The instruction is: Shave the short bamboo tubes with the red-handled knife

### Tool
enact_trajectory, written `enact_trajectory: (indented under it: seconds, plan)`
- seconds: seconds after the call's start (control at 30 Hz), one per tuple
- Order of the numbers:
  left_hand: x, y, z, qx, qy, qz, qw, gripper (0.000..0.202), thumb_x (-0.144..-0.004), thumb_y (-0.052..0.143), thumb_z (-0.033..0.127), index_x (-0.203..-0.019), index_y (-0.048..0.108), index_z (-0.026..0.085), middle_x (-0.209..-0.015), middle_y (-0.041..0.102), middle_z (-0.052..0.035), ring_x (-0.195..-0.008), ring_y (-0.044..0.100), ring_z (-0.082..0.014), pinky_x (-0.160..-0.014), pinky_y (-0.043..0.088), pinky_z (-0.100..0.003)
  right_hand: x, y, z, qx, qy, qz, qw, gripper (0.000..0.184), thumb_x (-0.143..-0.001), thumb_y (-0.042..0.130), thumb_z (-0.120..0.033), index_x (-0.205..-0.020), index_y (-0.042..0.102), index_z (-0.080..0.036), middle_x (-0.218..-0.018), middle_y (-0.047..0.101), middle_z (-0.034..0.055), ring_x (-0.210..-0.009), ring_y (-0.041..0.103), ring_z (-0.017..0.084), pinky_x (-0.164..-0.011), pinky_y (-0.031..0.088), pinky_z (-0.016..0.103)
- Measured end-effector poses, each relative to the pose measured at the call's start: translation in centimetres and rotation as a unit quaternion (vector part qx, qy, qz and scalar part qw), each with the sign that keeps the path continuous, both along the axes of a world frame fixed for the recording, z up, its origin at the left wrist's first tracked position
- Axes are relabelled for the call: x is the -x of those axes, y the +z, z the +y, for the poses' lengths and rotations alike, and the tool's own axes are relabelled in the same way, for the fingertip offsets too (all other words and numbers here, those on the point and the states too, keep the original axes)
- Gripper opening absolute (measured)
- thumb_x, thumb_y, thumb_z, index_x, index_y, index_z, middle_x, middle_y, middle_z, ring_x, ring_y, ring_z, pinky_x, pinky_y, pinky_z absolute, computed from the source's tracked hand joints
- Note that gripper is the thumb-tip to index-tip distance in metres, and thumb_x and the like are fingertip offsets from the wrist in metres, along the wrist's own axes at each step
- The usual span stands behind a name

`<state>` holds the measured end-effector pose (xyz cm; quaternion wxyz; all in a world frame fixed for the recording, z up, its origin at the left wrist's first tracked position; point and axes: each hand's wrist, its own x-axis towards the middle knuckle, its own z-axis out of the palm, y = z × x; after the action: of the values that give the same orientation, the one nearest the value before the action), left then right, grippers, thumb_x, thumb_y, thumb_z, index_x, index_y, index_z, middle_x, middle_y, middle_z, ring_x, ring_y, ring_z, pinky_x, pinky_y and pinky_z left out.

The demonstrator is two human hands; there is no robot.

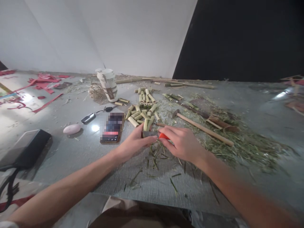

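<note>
My left hand (134,141) is closed around a short green-and-pale bamboo piece (147,124), its thumb reaching toward a grey blade. In my right hand (182,141) is a knife with a red handle (163,136). The blade lies across the near end of the bamboo piece, partly covered by my left thumb. Just beyond both hands, a pile of short cut bamboo pieces (136,114) spreads over the table. A wooden-handled hammer (203,126) lies right of my right hand, beside green bamboo shavings (247,148).
Left of my hands lie a phone (112,126), a key fob (88,118) and a pink oval object (72,129). A white paper cup (108,85) stands behind them. A black box-like device (30,148) sits far left, red strips (44,83) behind it. Long bamboo sticks (190,84) lie along the wall.
</note>
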<state>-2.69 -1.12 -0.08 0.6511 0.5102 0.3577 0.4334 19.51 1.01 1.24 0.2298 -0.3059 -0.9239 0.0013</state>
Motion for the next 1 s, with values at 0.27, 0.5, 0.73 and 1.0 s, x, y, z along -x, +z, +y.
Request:
enact_trajectory:
  seconds: [0.27, 0.5, 0.73, 1.0]
  plan:
    - [-0.6, -0.3, 0.0, -0.007, 0.040, 0.026, 0.999, 0.031, -0.086, 0.078, 0.040, -0.087, 0.053, 0.022, -0.063, 0.034, 0.0066, -0.053, 0.027, -0.0092, -0.050, 0.021, -0.029, 0.3, 0.1, -0.8, -0.054, -0.046, -0.010, 0.997, 0.027, -0.106, 0.045, -0.032, -0.117, 0.066, -0.018, -0.101, 0.076, 0.0084, -0.076, 0.067, 0.019, -0.059, 0.042, 0.033]
    - [-0.8, -0.7, 0.0, 0.018, 0.102, 0.055, 0.993, 0.046, -0.086, 0.076, 0.053, -0.072, 0.043, 0.022, -0.062, 0.032, 0.0060, -0.052, 0.026, -0.0093, -0.050, 0.017, -0.031, 0.3, 0.2, -0.5, -0.081, -0.181, 0.060, 0.978, 0.029, -0.106, 0.047, -0.034, -0.120, 0.065, -0.017, -0.104, 0.077, 0.0096, -0.072, 0.067, 0.019, -0.053, 0.036, 0.033]
    - [-0.8, -0.8, 0.1, 0.029, 0.081, -0.003, 0.996, 0.033, -0.078, 0.085, 0.028, -0.095, 0.057, 0.022, -0.077, 0.047, 0.0040, -0.063, 0.042, -0.0097, -0.054, 0.032, -0.026, -0.3, -0.4, 0.4, -0.007, -0.050, 0.039, 0.998, 0.028, -0.106, 0.046, -0.034, -0.121, 0.064, -0.017, -0.106, 0.076, 0.0082, -0.078, 0.069, 0.019, -0.059, 0.044, 0.032]
    - [-0.8, 0.1, -0.1, -0.076, 0.071, 0.042, 0.994, 0.039, -0.080, 0.083, 0.024, -0.114, 0.065, 0.019, -0.107, 0.068, -0.0047, -0.098, 0.061, -0.0202, -0.088, 0.047, -0.032, -0.1, -0.5, 0.3, 0.011, 0.013, 0.013, 1.000, 0.027, -0.106, 0.046, -0.033, -0.117, 0.063, -0.016, -0.108, 0.075, 0.0093, -0.081, 0.068, 0.018, -0.062, 0.045, 0.031]
